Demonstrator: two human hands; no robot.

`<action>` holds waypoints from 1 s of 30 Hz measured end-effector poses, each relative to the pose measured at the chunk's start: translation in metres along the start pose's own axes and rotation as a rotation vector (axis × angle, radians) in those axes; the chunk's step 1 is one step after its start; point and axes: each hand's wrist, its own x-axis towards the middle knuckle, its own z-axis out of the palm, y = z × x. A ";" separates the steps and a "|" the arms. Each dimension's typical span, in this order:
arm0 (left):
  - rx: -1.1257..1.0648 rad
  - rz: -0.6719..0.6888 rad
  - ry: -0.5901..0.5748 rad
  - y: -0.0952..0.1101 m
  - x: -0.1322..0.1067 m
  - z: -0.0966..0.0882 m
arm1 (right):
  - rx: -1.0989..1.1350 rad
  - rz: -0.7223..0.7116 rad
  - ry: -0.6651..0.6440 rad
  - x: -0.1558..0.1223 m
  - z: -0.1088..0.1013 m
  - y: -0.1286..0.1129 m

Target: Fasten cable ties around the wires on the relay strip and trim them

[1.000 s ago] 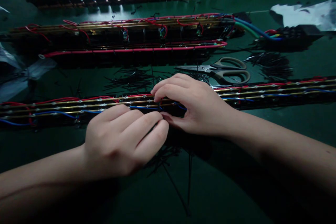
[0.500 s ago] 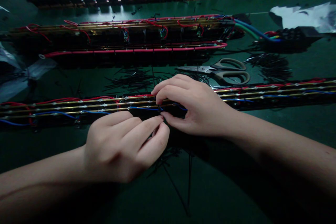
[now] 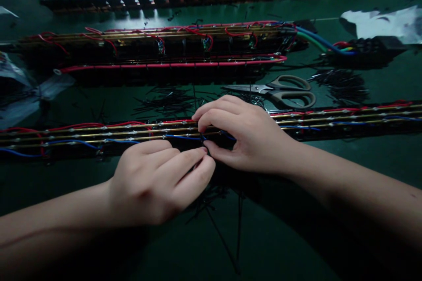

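Note:
A long dark bar assembly with brass rods, red wires and blue wires runs across the view in front of me. My left hand is closed in a pinch at its near edge, on a thin black cable tie that is mostly hidden. My right hand arches over the rods. Its thumb and forefinger close in on the same tie, close to the left fingertips, and the other fingers rest by the far side of the bar.
Scissors lie behind my right hand. Loose black cable ties lie beyond the bar, with another heap at right and some nearer me. More wired assemblies and plastic bags are farther back.
The whole view has shifted slightly. Both hands keep nearly the same pose at the same spot on the bar, the left fingers having turned a little.

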 end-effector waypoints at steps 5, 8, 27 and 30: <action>-0.005 -0.023 -0.010 0.001 0.000 0.002 | -0.018 -0.007 0.006 0.000 0.001 0.000; -0.013 -0.018 -0.021 0.001 0.001 0.003 | -0.030 -0.009 0.009 0.000 0.002 0.000; -0.036 0.017 -0.060 -0.002 0.002 0.003 | -0.095 -0.039 0.035 0.000 0.005 0.001; -0.047 0.010 -0.067 -0.002 0.003 0.003 | -0.098 -0.041 0.035 0.000 0.005 0.001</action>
